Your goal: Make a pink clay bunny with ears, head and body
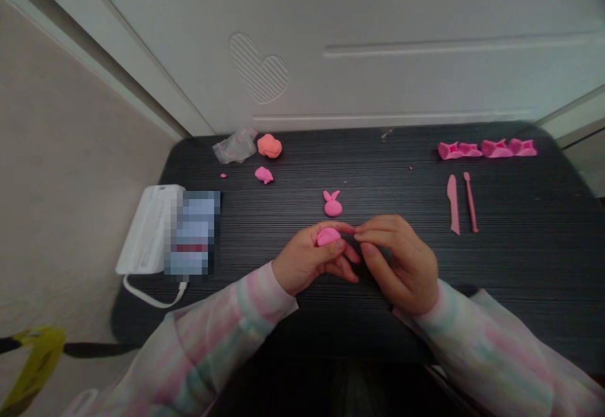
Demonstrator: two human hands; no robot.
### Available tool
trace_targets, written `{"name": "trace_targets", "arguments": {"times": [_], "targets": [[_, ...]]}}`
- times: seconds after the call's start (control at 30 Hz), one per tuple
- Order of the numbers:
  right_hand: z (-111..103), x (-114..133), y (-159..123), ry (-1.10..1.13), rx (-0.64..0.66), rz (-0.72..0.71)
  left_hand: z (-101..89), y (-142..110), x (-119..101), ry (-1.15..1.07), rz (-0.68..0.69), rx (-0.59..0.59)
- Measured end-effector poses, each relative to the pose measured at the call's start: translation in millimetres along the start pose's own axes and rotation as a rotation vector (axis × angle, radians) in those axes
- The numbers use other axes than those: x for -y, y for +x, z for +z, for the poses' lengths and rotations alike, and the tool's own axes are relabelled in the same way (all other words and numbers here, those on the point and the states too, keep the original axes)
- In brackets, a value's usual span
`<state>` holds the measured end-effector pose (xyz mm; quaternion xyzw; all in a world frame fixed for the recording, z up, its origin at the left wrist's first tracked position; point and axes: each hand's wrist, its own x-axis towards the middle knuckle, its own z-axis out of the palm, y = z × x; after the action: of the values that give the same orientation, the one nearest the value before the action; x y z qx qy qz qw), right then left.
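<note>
Between the thumb and forefinger of my left hand [314,256] is a rounded lump of pink modelling clay [328,236]. My right hand [401,262] has its fingers drawn together, their tips at the end of my left forefinger; whether a small bit is pinched there is too fine to see. Just beyond my hands, a pink clay rabbit head [333,207] with two pointed ears lies flat on the dark table [293,209].
A coral clay lump [269,146], clear plastic wrap [236,146] and a pink scrap [264,175] lie at back left. Left are a white power bank [149,231] and a cabled phone [193,231]. Right are a clay knife [453,204], a thin tool [471,203] and pink moulded pieces [496,148].
</note>
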<state>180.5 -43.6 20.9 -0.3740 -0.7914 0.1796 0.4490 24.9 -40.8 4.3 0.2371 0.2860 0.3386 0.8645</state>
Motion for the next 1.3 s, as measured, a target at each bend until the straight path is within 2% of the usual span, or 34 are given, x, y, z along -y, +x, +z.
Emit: {"name": "trace_targets", "arguments": {"times": [0.07,0.13,0.4,0.53,0.73,0.87,0.97,1.3], "targets": [[1.2,-0.6,-0.9,0.014,-0.001,0.003,1.1,-0.3,3.4,0.062,-0.046,0.048],[2.1,-1.5,-1.7,0.024,-0.005,0.012,3.6,-0.9,4.5,0.076,-0.065,0.041],[2.4,-2.3,-2.9,0.001,-0.003,0.065,7.0,-0.9,-7.6,-0.122,-0.106,-0.176],[2.6,-2.0,-3.5,-0.015,-0.003,0.072,6.6,-0.8,-4.0,-0.099,-0.152,-0.141],[2.6,-3.0,-3.9,-0.036,-0.039,0.078,4.6,-0.6,1.5,-0.061,-0.007,-0.054],[2.6,-3.6,-3.8,-0.053,-0.041,0.078,4.6,-1.6,-2.1,-0.043,-0.01,-0.082],[2.8,-4.0,-4.1,-0.059,-0.037,0.078,4.7,-2.7,-4.9,-0.125,-0.002,-0.129],[3.8,-3.6,-3.0,-0.059,0.004,0.074,6.3,-1.4,-4.4,-0.284,-0.016,-0.108]]}}
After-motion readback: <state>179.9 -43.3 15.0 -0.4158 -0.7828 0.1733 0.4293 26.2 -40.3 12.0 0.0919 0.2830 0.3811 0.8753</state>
